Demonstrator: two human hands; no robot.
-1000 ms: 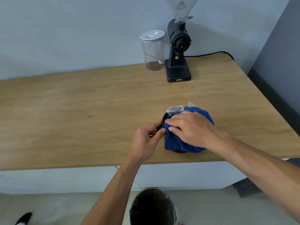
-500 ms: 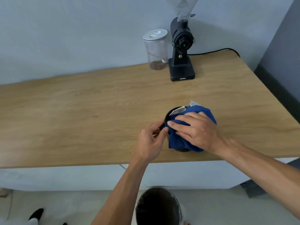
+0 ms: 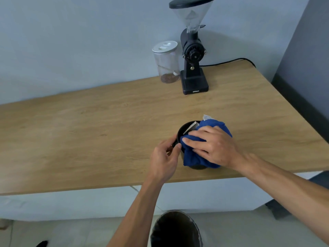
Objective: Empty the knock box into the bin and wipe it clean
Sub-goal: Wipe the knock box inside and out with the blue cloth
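One wooden worktop (image 3: 89,132) carries four things. At its back stand one clear jar (image 3: 166,62) and, just right of it, one black grinder (image 3: 193,56). Near the front edge, the left hand (image 3: 164,160) has its grip pinched on the rim of the one black knock box (image 3: 183,131). The right hand (image 3: 211,146) presses one blue cloth (image 3: 193,156) over the box, grip flat and spread on the cloth. One bin (image 3: 175,229) stands on the floor below.
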